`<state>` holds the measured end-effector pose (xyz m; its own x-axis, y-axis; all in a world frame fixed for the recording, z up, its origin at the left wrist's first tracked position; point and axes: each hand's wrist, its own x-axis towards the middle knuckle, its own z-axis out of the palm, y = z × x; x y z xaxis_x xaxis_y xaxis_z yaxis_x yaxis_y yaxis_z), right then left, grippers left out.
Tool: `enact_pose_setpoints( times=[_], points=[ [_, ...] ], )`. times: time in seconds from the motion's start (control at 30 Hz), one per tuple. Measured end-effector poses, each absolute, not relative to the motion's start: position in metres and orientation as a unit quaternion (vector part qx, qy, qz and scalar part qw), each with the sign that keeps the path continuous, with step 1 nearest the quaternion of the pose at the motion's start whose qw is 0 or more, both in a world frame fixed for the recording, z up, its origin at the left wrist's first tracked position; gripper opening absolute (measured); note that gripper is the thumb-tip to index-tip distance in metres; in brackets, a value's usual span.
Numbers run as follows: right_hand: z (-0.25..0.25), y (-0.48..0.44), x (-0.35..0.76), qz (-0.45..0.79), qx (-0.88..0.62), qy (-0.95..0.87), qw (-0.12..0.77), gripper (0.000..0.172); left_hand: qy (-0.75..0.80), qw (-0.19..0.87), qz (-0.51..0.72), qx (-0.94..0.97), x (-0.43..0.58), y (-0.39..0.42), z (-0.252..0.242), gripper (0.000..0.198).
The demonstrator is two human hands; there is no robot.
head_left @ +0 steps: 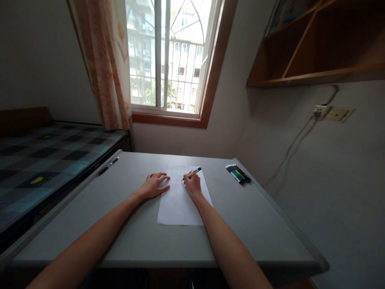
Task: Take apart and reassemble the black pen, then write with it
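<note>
A white sheet of paper (180, 208) lies flat on the pale table, with faint marks near its top. My right hand (193, 184) is closed around a pen (195, 171), whose tip points down and left at the paper. The pen has a light barrel and a dark end. Spread flat, my left hand (155, 185) rests at the paper's left edge, its fingertips on the sheet and nothing in its grip.
On the table's right side is a pack of dark pens or pencils (237, 175). A dark pen (108, 165) lies near the left edge of the table (132, 241). Beyond are a bed (66, 148), a window (168, 60) and a wall shelf (300, 78).
</note>
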<state>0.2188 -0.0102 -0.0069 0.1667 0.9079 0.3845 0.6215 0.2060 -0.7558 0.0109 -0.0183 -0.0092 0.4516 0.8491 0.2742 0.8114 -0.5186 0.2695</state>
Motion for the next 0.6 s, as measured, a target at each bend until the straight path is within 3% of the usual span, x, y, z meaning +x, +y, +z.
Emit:
enact_pose_setpoints(
  times=[0.6],
  points=[
    [-0.0103,-0.0091,0.2166,0.177,-0.591,-0.628,0.474,0.013,0.488,0.053,0.189,0.851,0.011,-0.0184,-0.0087,0.045]
  ],
)
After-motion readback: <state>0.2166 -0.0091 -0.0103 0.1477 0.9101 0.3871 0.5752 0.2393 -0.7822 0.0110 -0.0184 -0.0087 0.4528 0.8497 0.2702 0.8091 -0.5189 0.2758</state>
